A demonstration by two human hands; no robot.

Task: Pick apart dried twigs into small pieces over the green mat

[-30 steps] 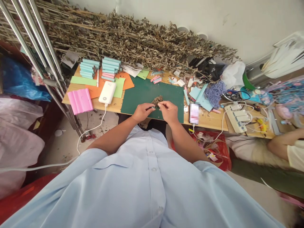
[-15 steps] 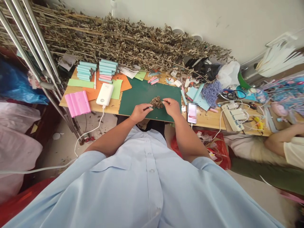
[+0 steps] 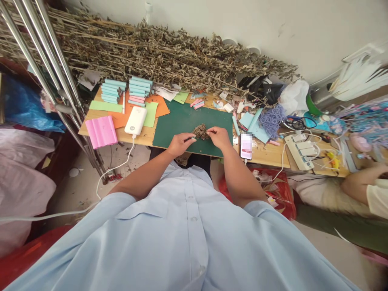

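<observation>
A small heap of crumbled dried leaves [image 3: 200, 131] lies on the green cutting mat [image 3: 172, 121] in front of me. On the heap's left side is my left hand [image 3: 181, 144], thumb and fingers pinched together, with a tiny pale bit at the fingertips that I cannot make out. My right hand [image 3: 219, 138] pinches at the heap's right edge, its fingertips touching the dried leaves. Behind the mat, long bundles of dried leafy stalks [image 3: 169, 56] run along the wall.
Blue paper rolls [image 3: 141, 85] are stacked left, near a white power bank [image 3: 135, 121] and pink paper [image 3: 101, 131]. To the right lie a phone [image 3: 246, 146], purple yarn [image 3: 271, 119] and a power strip [image 3: 298, 151]. Another person's arm [image 3: 360, 186] rests at far right.
The view has shifted slightly, moving the table a little to the right in the picture. Both hands stay at the leaf heap, the right fingertips now slightly closer in against it.
</observation>
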